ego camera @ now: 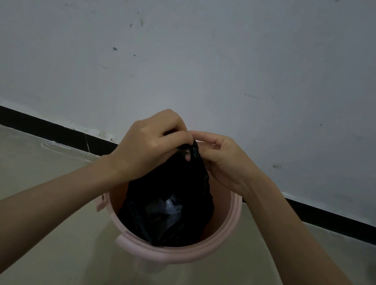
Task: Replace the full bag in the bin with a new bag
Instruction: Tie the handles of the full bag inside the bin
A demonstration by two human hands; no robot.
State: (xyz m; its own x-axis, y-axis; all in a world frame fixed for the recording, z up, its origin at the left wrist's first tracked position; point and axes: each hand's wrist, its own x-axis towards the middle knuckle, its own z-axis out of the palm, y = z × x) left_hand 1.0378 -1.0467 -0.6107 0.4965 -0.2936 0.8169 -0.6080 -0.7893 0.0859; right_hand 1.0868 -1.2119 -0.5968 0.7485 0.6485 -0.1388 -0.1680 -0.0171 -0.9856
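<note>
The left hand point(148, 145) and the right hand point(222, 159) both pinch the gathered top of the black bag point(168, 204), inside the pink bin point(229, 227); thin plastic may tear if pulled hard.

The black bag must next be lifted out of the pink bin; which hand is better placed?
Probably the left hand: it closes over the bag's gathered top, while the right hand only pinches its edge.

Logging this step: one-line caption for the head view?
Both hands, left hand and right hand, gather black bag top above pink bin.
</note>
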